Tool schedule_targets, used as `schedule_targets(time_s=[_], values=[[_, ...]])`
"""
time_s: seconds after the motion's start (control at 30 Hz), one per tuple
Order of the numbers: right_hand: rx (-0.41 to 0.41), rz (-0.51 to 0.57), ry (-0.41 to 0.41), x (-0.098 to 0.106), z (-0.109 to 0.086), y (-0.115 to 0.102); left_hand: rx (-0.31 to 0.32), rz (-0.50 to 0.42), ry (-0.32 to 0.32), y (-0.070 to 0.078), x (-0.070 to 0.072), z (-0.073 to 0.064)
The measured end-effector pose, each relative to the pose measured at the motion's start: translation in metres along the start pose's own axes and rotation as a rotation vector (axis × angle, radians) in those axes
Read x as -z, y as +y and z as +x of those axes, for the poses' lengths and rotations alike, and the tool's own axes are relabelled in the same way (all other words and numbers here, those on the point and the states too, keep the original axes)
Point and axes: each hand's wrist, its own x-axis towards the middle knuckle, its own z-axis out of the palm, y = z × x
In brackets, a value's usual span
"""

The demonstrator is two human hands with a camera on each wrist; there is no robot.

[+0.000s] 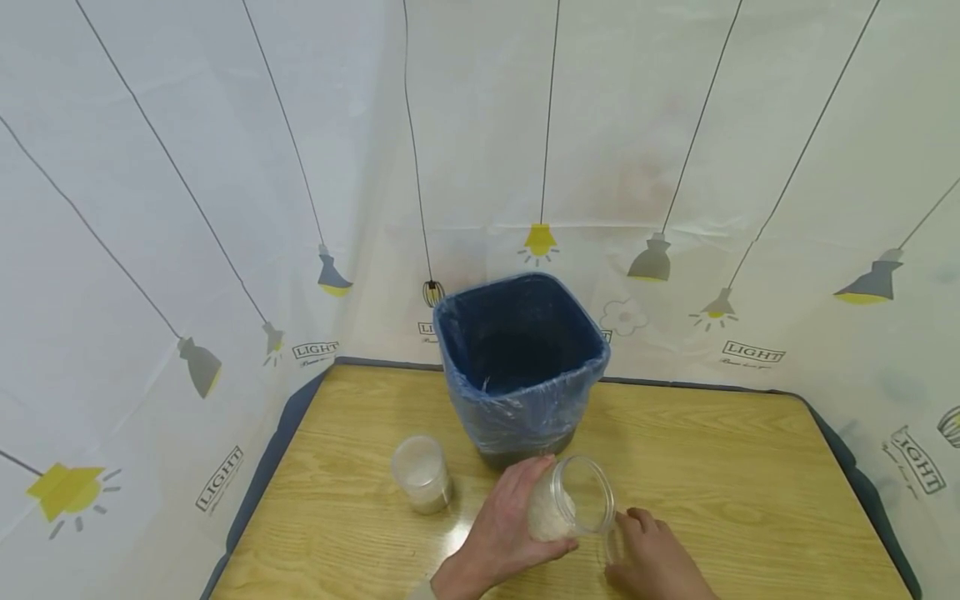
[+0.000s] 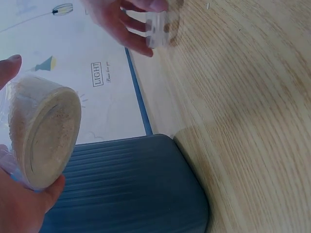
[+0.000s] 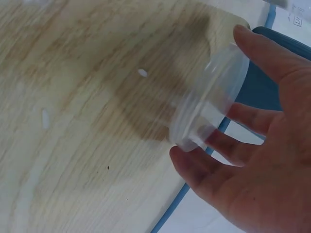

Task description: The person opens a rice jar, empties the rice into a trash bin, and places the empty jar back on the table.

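Hd cam: glare on table [image 1: 720, 450]; R-wrist cam: soft shadow nr lid [image 3: 216, 92].

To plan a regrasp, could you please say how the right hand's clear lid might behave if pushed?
The clear lid looks thin, so it is probably light. Its smooth surface might slip, and its round shape could roll if set on edge.

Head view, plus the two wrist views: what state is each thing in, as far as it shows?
Held jar: tilted, uncovered, partly filled, in the left hand.
Clear lid: off the held jar, in the right hand's fingers.
Standing jar: upright, partly filled; whether capped, cannot tell.
Bin: upright, open-topped.
Bin liner: fitted over the rim.
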Motion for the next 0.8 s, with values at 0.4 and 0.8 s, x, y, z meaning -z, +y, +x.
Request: schedule_targets(time_s=[0.4,0.8], values=[[0.032,-0.098,0.007,-0.010,-0.001,-0.001,-0.034,0.045,0.023,-0.001,-0.003,0.000],[0.059,-0.116,0.114,0.014,0.004,0.000,-0.058,0.051,0.041,-0.001,-0.003,0.000]])
